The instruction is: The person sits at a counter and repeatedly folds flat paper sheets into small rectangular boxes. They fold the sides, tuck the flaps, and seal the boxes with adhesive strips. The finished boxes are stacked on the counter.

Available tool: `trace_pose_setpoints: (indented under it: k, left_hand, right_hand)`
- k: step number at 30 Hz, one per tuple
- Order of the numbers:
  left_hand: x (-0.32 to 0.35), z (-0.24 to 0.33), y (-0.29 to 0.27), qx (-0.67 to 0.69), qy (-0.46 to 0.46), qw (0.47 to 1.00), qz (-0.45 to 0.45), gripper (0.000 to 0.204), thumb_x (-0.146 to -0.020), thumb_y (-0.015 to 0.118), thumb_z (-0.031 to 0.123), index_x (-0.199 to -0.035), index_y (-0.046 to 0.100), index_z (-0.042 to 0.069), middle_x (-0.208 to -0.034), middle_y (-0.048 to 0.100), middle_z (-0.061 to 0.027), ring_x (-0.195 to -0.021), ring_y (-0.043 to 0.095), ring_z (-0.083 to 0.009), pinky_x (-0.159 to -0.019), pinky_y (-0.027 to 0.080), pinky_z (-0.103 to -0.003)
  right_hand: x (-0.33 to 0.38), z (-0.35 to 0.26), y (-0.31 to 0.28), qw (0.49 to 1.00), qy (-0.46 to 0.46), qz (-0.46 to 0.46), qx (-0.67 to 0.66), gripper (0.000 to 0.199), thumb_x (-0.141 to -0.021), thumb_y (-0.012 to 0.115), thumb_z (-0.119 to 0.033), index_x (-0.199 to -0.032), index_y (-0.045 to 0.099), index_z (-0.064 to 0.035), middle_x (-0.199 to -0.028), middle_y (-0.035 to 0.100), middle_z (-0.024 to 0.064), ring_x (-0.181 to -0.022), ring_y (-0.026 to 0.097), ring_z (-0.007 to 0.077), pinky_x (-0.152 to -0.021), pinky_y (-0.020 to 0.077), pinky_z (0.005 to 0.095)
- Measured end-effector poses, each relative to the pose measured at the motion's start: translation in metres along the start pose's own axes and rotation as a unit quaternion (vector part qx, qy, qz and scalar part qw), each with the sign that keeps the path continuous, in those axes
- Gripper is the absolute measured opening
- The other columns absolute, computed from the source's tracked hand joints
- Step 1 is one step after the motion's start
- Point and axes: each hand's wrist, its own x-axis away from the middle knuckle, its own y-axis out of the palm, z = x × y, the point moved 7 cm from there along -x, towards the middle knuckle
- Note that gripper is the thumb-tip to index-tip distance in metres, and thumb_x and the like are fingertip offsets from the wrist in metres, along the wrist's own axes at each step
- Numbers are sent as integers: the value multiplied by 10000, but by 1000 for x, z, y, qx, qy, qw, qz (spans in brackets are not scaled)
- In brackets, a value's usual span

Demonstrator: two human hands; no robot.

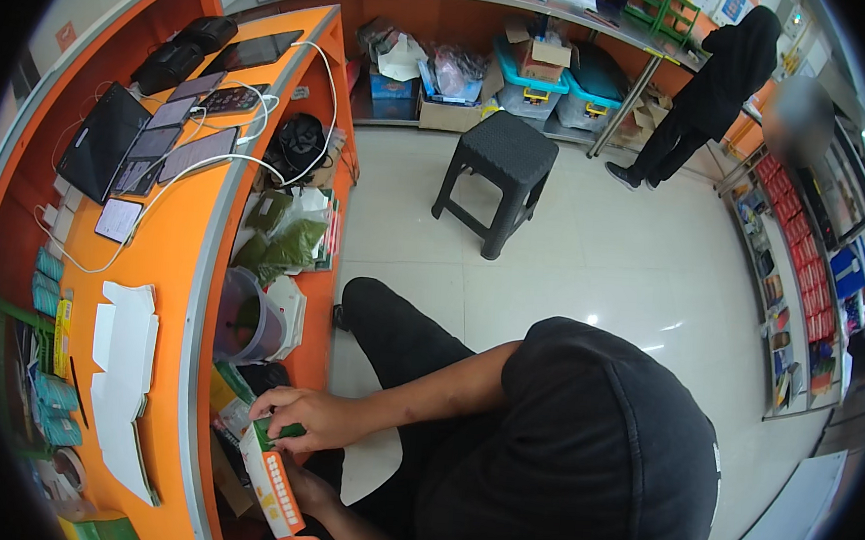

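Note:
A white, orange and green carton (277,486) is held low beside the orange desk's edge, tilted, with a flap loose at its lower end. My left hand (312,492) grips it from below and behind; those fingers are partly hidden. My right hand (306,419) is at the upper end, its fingers bent and closed on a green part there. Whether that green part is a flap or something inside, I cannot tell. On the desk (172,353) lies a flattened white carton (123,380), close to the carton in my hands.
Phones, a tablet (255,51), a laptop (104,141) and white cables occupy the desk's far end. Below are a clear bucket (251,318) and green packets (290,246). A black stool (504,161) stands on the tiled floor. Another person (716,84) stands at the far right.

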Motion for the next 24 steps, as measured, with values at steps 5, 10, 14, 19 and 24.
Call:
trace_pose_setpoints:
  k: [5,10,14,19,24]
  left_hand:
    - [2,20,6,14,7,999,45,292,-1018,643,166,-1179,633,-77,-1136,657,-127,-1038,629,-182,-897,508,-325]
    - [-1,10,14,27,-20,999,27,300,-1026,629,160,-1221,612,-68,-1182,640,-134,-1096,616,-177,-956,480,-317]
    - [4,21,17,70,-14,997,26,351,-1028,638,181,-1258,587,-78,-1217,628,-148,-1133,614,-187,-996,469,-339]
    - [3,16,18,38,2,999,24,438,-1027,641,229,-1305,553,-97,-1260,617,-198,-1164,614,-229,-1019,487,-373]
    - [-2,34,32,-33,6,999,17,501,-998,688,286,-1307,574,-92,-1301,623,-211,-1117,643,-230,-960,515,-361]
  right_hand:
    - [-9,-2,-11,992,73,-55,-84,187,-925,672,-98,-1049,724,32,-1391,597,173,-1164,650,350,-994,519,401]
    - [-5,0,-9,987,117,-45,-102,178,-958,644,-86,-1063,719,36,-1394,618,173,-1185,660,312,-993,535,378]
    - [-6,-3,-2,987,101,-47,-119,154,-974,630,-81,-1036,717,30,-1388,622,176,-1191,660,307,-995,539,366]
    - [-2,8,-3,988,105,-31,-111,183,-984,605,-69,-1100,705,30,-1423,589,195,-1216,644,305,-1002,528,371]
    - [12,17,6,981,101,-58,-152,253,-1012,567,-147,-1154,648,46,-1483,497,205,-1318,548,323,-1082,448,379]
